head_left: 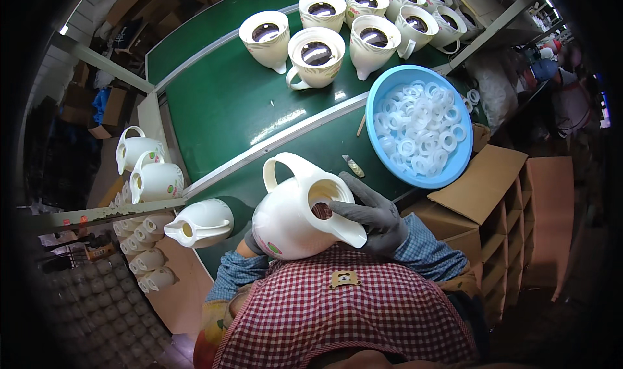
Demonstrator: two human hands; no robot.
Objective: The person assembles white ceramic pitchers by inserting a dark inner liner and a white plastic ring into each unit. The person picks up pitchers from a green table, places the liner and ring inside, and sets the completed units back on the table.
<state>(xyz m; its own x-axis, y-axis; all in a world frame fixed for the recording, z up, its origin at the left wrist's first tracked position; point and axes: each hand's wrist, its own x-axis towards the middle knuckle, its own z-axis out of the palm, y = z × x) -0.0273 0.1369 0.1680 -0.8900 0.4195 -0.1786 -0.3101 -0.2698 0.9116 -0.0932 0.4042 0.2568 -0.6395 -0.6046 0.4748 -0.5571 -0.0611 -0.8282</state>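
A white jug (292, 216) with a looped handle and a pouring spout is tilted in front of my chest, its round mouth turned toward my right. My left hand (254, 242), in a dark glove, supports it from the left and is mostly hidden behind the body. At the mouth, my grey-gloved right hand (379, 220) grips the rim, with one finger reaching into the opening and another along the outer edge. A dark reddish-brown shiny interior shows inside. To the left, another white jug (202, 223) lies on the green bench.
A blue basin (373, 132) of translucent white rings stands to the right, beside a small cutter knife (354, 166). Several white jugs with dark shiny openings, including one jug (316, 57), line the far green surface (220, 116). More jugs (156, 181) stand left; a divided cardboard box (480, 187) sits right.
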